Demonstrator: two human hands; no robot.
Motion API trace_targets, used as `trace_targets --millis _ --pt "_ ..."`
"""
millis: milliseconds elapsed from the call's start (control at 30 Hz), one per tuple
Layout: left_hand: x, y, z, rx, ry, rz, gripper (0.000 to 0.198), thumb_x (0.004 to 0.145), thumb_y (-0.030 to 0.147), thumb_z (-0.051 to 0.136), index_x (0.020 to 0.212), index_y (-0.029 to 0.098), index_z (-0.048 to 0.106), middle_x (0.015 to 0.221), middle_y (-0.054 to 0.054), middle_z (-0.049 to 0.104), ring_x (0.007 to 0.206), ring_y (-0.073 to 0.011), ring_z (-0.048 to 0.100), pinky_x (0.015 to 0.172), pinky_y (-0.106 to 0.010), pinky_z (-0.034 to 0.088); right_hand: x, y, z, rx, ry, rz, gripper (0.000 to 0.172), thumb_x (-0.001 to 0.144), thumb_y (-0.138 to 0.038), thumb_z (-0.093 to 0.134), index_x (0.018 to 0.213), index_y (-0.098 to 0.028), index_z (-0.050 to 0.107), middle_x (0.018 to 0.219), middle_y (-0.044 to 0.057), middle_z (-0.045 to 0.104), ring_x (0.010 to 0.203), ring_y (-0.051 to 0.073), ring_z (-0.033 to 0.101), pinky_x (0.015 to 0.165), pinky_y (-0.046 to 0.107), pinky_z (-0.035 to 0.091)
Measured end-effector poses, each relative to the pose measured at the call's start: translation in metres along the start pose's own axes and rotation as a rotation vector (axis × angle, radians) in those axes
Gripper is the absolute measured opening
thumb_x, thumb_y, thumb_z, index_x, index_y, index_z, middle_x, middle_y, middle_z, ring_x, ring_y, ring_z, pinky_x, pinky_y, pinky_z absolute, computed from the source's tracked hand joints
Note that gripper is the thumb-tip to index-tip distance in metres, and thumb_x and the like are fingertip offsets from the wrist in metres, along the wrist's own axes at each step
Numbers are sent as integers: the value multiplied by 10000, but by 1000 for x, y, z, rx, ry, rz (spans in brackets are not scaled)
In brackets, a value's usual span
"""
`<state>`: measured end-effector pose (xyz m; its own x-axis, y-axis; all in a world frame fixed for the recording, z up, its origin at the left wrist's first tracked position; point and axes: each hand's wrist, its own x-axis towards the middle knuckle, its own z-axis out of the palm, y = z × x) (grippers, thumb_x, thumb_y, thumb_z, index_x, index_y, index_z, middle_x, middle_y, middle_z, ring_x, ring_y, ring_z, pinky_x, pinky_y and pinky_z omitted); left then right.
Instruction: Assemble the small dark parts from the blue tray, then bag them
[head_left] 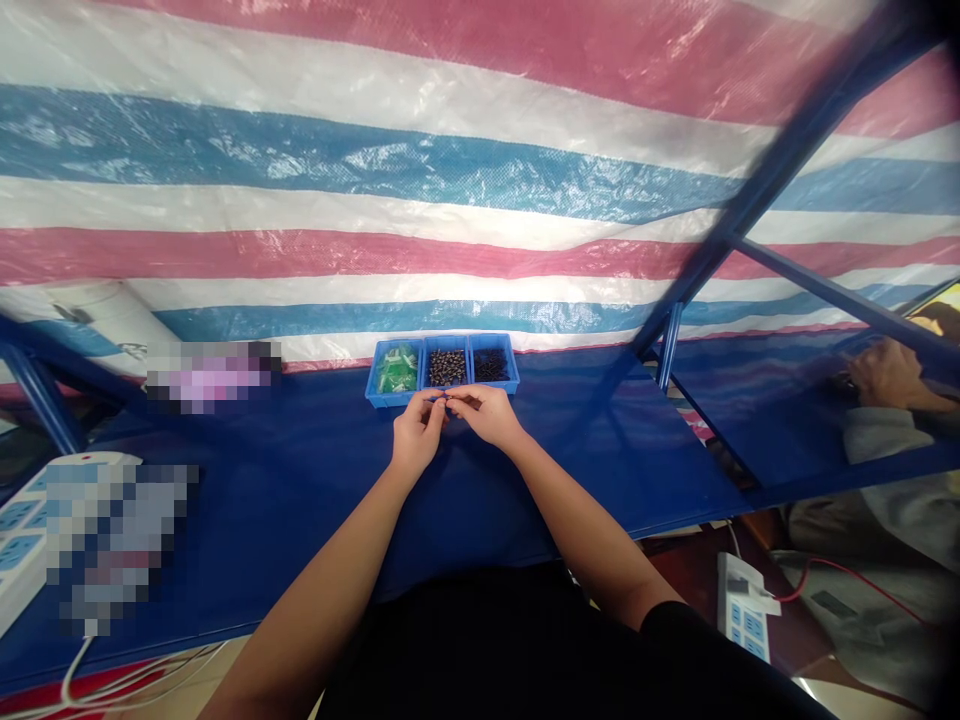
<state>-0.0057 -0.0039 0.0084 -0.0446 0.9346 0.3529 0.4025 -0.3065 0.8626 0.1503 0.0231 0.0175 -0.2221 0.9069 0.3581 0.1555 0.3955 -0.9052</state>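
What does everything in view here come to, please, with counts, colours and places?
Tabletop: one, dark blue, across the middle
Striped sheeting: one, red-white-blue, behind
Metal beams: several, blue, both sides
Bins: three, blue, side by side near the sheeting
Green-and-white pieces: uncountable, left bin
Brownish pieces: uncountable, middle bin
Dark pieces: uncountable, right bin
White cylinder: one, upper left
Pixelated items: two, pinkish and greyish, left
Power strips: two, white and blue, far left and lower right
White cables: several, lower left
Red cable: one, lower right
Co-worker: one, grey sleeve, far right
Black garment: one, bottom centre
Left hand, right hand: one each, bare, fingertips together before the bins
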Motion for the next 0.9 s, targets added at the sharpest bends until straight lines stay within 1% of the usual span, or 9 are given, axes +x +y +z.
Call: trace_targets --millis 67,233,367,433,600,800,900 --pt "0 -1 0 5 0 9 278 900 419 530 1074 213 595 670 17 646 601 -128 618 611 -235 473 0 0 0 4 -3 11 241 832 -328 646 1001 -183 734 933 58 743 746 155 701 723 271 581" --pt "1 -4 1 6 -1 17 239 916 414 501 977 207 603 633 22 608 566 -119 582 594 -232 457 0 -4 0 9 -19 32 250 819 -332 660 991 -168 735 918 62 745 721 151 695 702 264 578" --pt "0 -3 0 31 -8 -5 249 933 411 471 911 199 600 616 30 586 552 -108 562 587 -222 447 -1 -6 1 8 -26 22 240 812 -319 669 989 -169 732 909 56 746 702 142 691 700 258 576" --pt "0 -1 -1 21 -7 -9 249 932 412 474 932 197 599 623 30 590 560 -107 567 589 -218 450 -1 -4 1 17 -14 14 231 812 -314 668 981 -170 733 914 57 745 703 142 692 703 258 577" --pt "-1 2 -1 4 0 10 249 917 391 515 1074 208 580 638 36 610 577 -109 583 610 -218 455 0 -1 2 69 12 31 243 810 -335 667 982 -176 733 904 56 744 709 149 694 684 262 583" --pt "0 -6 1 0 -3 21 223 921 399 506 986 204 594 623 31 593 554 -108 563 586 -220 448 0 -4 1 51 -5 33 246 804 -329 674 982 -170 732 885 55 744 666 139 683 675 261 580" --pt "1 -7 1 -7 -3 12 223 922 399 503 975 201 592 631 30 598 558 -105 567 587 -217 450 0 -4 1 53 -1 23 238 804 -319 674 978 -168 734 884 54 744 663 136 682 673 258 581"
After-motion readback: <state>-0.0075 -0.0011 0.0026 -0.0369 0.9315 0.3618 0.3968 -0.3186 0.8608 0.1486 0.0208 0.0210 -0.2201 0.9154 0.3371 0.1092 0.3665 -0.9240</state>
